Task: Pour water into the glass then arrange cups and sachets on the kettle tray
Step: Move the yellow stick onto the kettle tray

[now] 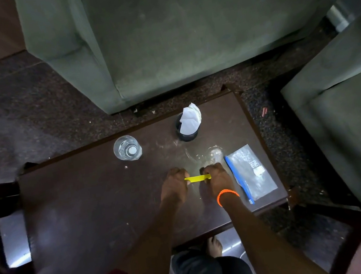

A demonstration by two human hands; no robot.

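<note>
A thin yellow sachet [196, 178] is stretched level between my two hands above the dark wooden table [87, 208]. My left hand [174, 187] pinches its left end and my right hand [218, 179], with an orange band at the wrist, pinches its right end. A clear glass [127, 148] holding water stands upright at the table's far left. A dark cup [187, 130] stuffed with white paper sachets [189, 118] stands at the far middle. No kettle tray shows in this view.
A clear zip bag with a blue strip [250, 171] lies flat right of my right hand. Green sofa seats [183, 32] stand beyond and to the right of the table. A dark chair [0, 232] is at the left. My knees sit under the near edge.
</note>
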